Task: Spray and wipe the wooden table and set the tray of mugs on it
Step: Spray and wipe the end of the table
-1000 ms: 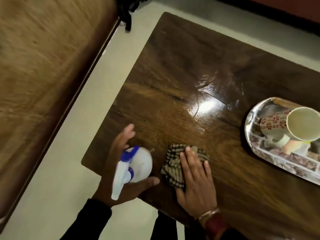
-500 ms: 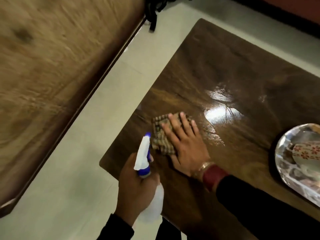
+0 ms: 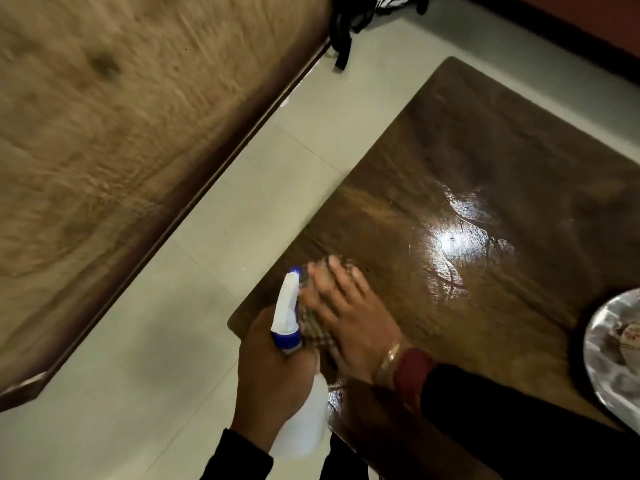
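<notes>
Left hand [image 3: 270, 386]: fingers curled tight round the neck of a white spray bottle [image 3: 287, 306] with a blue collar. The nozzle points forward, away from the person. The bottle body hangs below the hand, just off the near edge of the tabletop [image 3: 485, 150].

Right hand [image 3: 349, 320]: fingers [image 3: 341, 271] straight and slightly spread, pressed flat on a cloth [image 3: 313, 329] lying on the tabletop close to its near-left corner. The hand and cloth are motion-blurred. The cloth looks brown-checked, though the pattern is hard to read. There is a gold bangle [image 3: 389, 358] at the wrist, above a red cuff and dark sleeve.

The nozzle sits just beside the right hand's fingers, at the cloth's left edge.

The tray [image 3: 609, 368] is patterned and shiny. It rests on the tabletop at the far right and is cut off by the frame, well apart from both hands. A floral mug [image 3: 628, 336] is partly visible in it.

A wet glossy patch [image 3: 460, 240] lies mid-tabletop, between the cloth and the tray. The dark wood beyond it is bare as far as the far edge.

Pale tiled floor [image 3: 173, 323] runs along the tabletop's left and far sides. A blurred wooden panel [image 3: 121, 133] fills the upper left. Black straps [image 3: 346, 26] hang at the top.
</notes>
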A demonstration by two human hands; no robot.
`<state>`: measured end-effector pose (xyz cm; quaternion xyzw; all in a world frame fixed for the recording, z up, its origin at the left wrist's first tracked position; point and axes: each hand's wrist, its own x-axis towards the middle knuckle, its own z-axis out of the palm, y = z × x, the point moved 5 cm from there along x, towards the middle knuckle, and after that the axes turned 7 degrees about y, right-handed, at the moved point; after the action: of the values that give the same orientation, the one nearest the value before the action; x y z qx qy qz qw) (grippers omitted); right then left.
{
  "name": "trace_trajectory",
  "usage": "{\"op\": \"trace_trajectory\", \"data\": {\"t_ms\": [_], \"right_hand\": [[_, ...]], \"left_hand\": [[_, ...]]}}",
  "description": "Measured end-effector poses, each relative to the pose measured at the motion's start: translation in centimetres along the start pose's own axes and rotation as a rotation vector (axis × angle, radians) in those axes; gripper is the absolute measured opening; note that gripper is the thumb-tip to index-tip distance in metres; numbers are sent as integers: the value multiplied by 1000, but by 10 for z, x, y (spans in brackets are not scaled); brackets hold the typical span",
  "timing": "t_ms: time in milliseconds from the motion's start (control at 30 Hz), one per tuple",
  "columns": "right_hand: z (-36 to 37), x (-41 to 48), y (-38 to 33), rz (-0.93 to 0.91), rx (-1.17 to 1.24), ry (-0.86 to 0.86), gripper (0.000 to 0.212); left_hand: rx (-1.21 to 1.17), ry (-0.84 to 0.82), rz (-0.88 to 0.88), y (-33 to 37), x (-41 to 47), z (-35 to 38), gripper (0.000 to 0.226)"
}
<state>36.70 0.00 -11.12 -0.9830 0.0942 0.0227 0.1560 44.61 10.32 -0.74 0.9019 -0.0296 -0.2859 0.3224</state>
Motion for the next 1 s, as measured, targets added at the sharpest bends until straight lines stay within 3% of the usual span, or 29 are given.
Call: {"op": "trace_trajectory", "data": {"t_ms": [67,100,167,233,300,367,467,500,567,667,767,833,900,1000], "right_hand": [[2,-49,2,-100,-18,-97,104],[-7,-58,26,-64,-24,-115,106],[-26,-46,96,149,-48,-28,104],[-50,-2,159,486,-25,69,96],[-58,52,170,706,-2,150,94],[-45,91,123,616,2,132,95],[-7,62,9,84,34,33,86],[1,29,-14,-17,28,-5,84],[-1,-27,3,6,12,-28,88],[-35,-56,120,310,-11,32,92],[-70,-17,217,627,-6,148,89],[-69,22,219,718,-4,182,91],[-56,37,184,592,-8,171,93],[-39,-14,118,211,-15,75,90]], "left_hand": [[6,-5,-47,-5,-1,-4,43],[15,-33,-76,-9,-2,-5,45],[59,-78,-115,-18,-8,-4,46],[105,-77,-120,-26,-12,-2,44],[124,-43,-134,-26,-14,-2,45],[105,-43,-151,-19,-15,-3,48],[55,-56,-25,4,-15,-7,44],[78,-70,33,12,-14,-6,37],[114,-89,105,20,-5,-2,29],[127,-173,31,23,5,23,45],[183,-211,80,35,4,50,38],[163,-203,88,47,3,62,37],[143,-206,126,59,4,70,41],[142,-209,209,78,11,78,46]]}}
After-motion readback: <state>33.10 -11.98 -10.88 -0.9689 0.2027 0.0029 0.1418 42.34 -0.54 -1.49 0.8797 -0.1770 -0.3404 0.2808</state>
